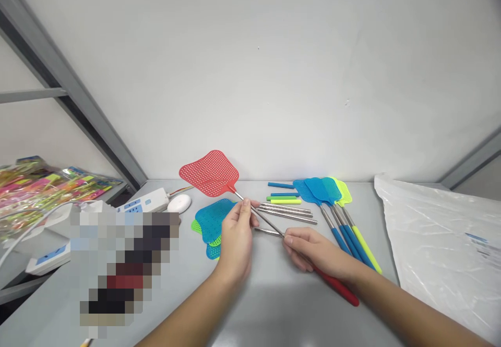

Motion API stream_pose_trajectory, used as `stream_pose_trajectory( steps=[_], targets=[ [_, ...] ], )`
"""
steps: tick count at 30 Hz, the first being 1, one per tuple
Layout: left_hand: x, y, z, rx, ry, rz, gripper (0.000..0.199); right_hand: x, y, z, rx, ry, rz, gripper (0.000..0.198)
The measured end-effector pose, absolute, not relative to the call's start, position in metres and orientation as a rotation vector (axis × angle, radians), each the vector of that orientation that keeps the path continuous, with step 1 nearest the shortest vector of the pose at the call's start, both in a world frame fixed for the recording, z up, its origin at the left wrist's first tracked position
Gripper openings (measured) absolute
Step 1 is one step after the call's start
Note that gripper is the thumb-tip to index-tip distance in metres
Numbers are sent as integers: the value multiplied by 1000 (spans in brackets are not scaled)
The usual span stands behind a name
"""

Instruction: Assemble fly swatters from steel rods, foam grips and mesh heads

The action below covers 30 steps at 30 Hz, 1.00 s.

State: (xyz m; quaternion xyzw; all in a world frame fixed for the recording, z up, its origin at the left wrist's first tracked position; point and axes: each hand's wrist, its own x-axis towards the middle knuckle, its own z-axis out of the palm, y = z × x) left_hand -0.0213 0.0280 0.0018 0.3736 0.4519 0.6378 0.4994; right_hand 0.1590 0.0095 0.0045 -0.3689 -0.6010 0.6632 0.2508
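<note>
Both hands hold one red fly swatter point(209, 174), its head raised to the left and its metal shaft slanting down to a red grip. My left hand point(238, 237) pinches the shaft just below the head. Farther down, my right hand point(309, 250) is closed around the shaft near the red grip. Beside my left hand lie loose blue and green swatter heads point(213, 219), stacked. Behind the hands are several metal rods point(289, 211) and several blue and green grip sleeves point(285, 195). Whole blue and yellow-green swatters point(344, 222) lie in a row to the right.
A white plastic bag point(438, 237) covers the table's right side. At left are power strips point(144, 201), a white round device point(179, 204) and a pixelated patch. Packaged colourful items point(50, 185) sit on a shelf at far left. A pale wall point(274, 75) stands behind the table.
</note>
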Motion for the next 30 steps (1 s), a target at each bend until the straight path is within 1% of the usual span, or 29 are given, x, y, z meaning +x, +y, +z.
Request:
stream_pose_trajectory(
  steps=[2,7,9,12,18,25,30],
  targets=[
    [-15,24,1,943,1092,1489,35,160,10,2,-992,-1625,1813,39],
    [4,12,-8,1134,965,1139,33,161,12,-4,-933,-1601,1817,39],
    [6,10,-9,1155,959,1115,35,161,12,-4,-925,-1608,1812,39],
    [1,12,-6,1193,1029,1181,38,161,11,0,-939,-1643,1777,40],
    [-11,23,3,1099,1020,1313,36,158,11,9,-954,-1669,1792,41],
    [-49,48,32,729,878,1732,27,155,8,10,-915,-1725,1864,39],
    [-56,48,36,800,921,1881,29,154,3,6,-850,-1761,1872,38]
  ],
)
